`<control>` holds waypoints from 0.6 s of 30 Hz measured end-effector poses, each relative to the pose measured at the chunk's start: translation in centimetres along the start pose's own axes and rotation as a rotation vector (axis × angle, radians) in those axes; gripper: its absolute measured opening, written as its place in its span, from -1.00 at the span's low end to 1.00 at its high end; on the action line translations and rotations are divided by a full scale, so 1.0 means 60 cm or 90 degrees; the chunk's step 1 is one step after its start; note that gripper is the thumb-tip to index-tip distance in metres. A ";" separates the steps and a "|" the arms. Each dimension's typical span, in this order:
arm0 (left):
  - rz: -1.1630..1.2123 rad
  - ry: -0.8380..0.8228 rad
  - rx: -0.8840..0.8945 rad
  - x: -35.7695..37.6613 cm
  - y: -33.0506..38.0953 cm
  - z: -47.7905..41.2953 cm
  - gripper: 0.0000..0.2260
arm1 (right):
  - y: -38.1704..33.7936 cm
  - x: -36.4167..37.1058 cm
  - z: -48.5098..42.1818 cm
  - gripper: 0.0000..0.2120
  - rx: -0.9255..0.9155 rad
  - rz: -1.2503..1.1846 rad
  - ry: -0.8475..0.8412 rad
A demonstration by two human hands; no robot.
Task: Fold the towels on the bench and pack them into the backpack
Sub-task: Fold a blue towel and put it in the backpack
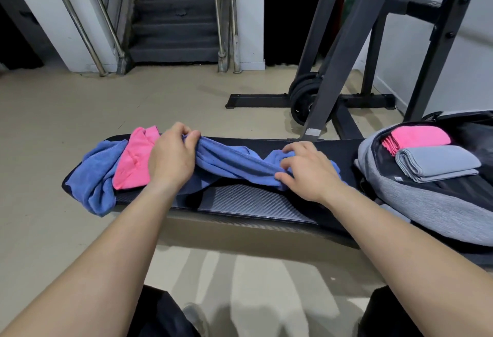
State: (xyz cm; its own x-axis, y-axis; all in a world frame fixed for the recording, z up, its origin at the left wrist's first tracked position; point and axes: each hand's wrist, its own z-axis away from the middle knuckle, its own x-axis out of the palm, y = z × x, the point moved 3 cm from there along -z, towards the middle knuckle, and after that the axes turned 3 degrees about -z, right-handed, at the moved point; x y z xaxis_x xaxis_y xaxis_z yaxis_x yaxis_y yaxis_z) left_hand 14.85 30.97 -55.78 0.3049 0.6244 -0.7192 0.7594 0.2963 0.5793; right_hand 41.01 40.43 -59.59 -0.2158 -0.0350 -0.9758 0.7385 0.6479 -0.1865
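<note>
Hands over bench (248, 200): my left hand (170, 158) pinches one end of the blue towel (234, 162), my right hand (309, 174) grips the other | crumpled pink towel (133, 160) and blue cloth (93, 176) lie at my left | open backpack (426, 203) at right holds folded grey towel (437, 163) and folded pink towel (418, 136).

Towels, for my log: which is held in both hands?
The blue towel stretched between left hand and right hand; the pink towel and blue heap lie crumpled beside it.
</note>
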 end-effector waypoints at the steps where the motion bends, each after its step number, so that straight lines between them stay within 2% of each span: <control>1: -0.003 -0.006 -0.005 0.004 0.006 0.001 -0.82 | 0.017 -0.012 0.004 -0.74 0.016 -0.015 0.033; 4: -0.002 -0.051 0.019 0.026 0.036 0.009 -0.83 | 0.055 -0.053 0.015 -0.72 0.056 -0.155 0.128; 6: 0.014 -0.118 0.081 0.044 0.068 0.021 -0.83 | 0.059 -0.080 0.015 -0.69 0.062 -0.260 0.156; 9: 0.069 -0.281 0.198 0.076 0.120 0.052 -0.63 | 0.029 -0.119 0.011 -0.67 0.002 -0.288 0.115; 10: 0.090 -0.320 0.220 0.083 0.135 0.062 -0.60 | 0.015 -0.129 0.009 -0.66 -0.019 -0.280 0.079; 11: 0.108 -0.338 0.237 0.090 0.147 0.069 -0.66 | 0.005 -0.136 0.007 -0.65 -0.032 -0.269 0.044; 13: 0.097 -0.314 0.244 0.095 0.161 0.071 -0.92 | -0.005 -0.150 0.006 -0.66 -0.035 -0.241 -0.001; 15: 0.069 -0.260 0.217 0.090 0.162 0.062 -0.77 | 0.004 -0.157 0.007 -0.73 -0.023 -0.224 -0.009; 18: 0.036 -0.208 0.193 0.085 0.151 0.048 -0.73 | 0.039 -0.155 0.015 -0.79 0.027 -0.229 -0.009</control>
State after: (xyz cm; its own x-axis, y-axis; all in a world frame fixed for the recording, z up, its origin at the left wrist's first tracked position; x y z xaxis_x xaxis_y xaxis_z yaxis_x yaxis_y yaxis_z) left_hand 24.95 34.74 -55.31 0.4798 0.3574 -0.8013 0.8553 0.0132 0.5180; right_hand 45.35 41.59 -51.05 -0.4578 -0.2651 -0.8486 0.6428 0.5607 -0.5219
